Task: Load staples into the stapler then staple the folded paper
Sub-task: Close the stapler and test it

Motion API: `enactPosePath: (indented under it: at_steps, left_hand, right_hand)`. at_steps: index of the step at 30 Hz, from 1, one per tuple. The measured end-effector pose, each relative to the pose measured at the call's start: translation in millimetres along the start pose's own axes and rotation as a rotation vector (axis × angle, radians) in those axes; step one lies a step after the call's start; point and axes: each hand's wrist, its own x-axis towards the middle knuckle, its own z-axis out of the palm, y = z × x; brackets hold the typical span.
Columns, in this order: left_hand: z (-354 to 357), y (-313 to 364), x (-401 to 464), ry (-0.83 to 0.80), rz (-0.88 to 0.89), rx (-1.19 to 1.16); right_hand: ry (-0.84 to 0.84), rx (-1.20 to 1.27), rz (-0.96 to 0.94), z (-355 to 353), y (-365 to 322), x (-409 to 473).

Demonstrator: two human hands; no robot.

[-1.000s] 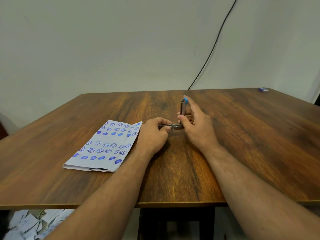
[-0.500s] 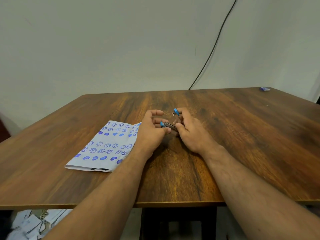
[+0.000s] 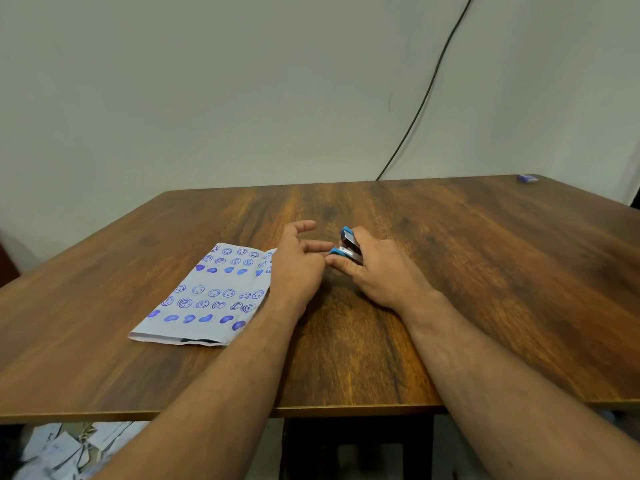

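Note:
A small metal stapler (image 3: 349, 247) with blue ends is in the middle of the wooden table (image 3: 485, 271), its top lifted a little from its base. My right hand (image 3: 377, 271) grips it from the right, thumb under the near blue end. My left hand (image 3: 299, 261) lies just left of it, fingers loosely spread, one fingertip reaching toward the stapler's front; whether it touches is unclear. The folded paper (image 3: 207, 296), white with blue stamped faces and hearts, lies flat on the table left of my left wrist. No loose staples can be seen.
A small blue box (image 3: 527, 178) sits at the table's far right corner. A black cable (image 3: 426, 91) runs down the wall behind the table. Scraps of paper (image 3: 55, 452) lie on the floor below the front left edge.
The stapler's top has swung down from upright to nearly closed. My left hand has let go of its base and spread its fingers. My right hand now wraps around the stapler.

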Motion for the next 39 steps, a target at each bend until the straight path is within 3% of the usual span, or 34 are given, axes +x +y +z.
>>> enactPosePath:
  at_steps: [15, 24, 31, 39]
  left_hand:
    - [1, 7, -6, -0.027, 0.001, 0.136]
    - [4, 5, -5, 0.059, 0.024, 0.159]
    - [7, 11, -13, 0.217, 0.103, 0.433]
    - [14, 9, -13, 0.160, 0.139, 0.707]
  right_hand:
    - [0.002, -0.089, -0.054, 2, -1, 0]
    - [0.058, 0.041, 0.043, 2, -2, -2]
    - [0.040, 0.032, 0.102, 5, 6, 5]
    - [-0.034, -0.054, 0.137, 6, 6, 7]
